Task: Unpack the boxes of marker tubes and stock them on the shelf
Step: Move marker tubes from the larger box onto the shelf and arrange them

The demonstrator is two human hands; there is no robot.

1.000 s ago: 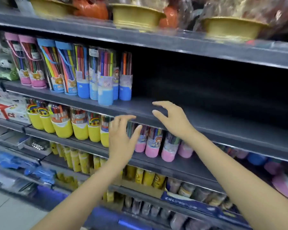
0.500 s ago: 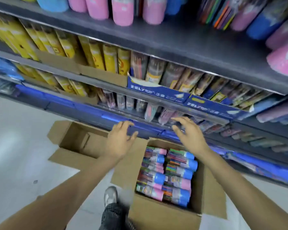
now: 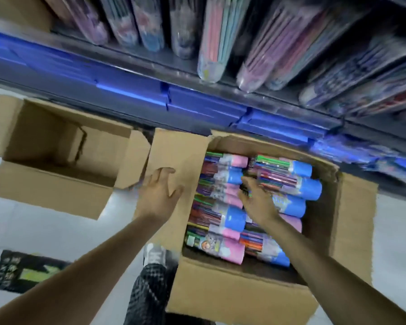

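a black floor sticker with a yellow-green arrow (image 3: 24, 273) lies on the pale tiled floor (image 3: 56, 231) at lower left. a grey sneaker (image 3: 155, 254) and a dark checked trouser leg (image 3: 148, 292) show at bottom centre, the leg just below the sneaker.

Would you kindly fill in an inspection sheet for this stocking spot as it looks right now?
Surface: pale floor with a dark arrow sticker.
Job's things: full carton of marker tubes lying in two rows; shelf above.
Clutter: empty carton, flaps open.
Grippers: left hand open over the carton flap; right hand reaching among the tubes, grip unclear.
Cables: nothing seen.
Surroundings: blurred packaged stationery; person's shoe.
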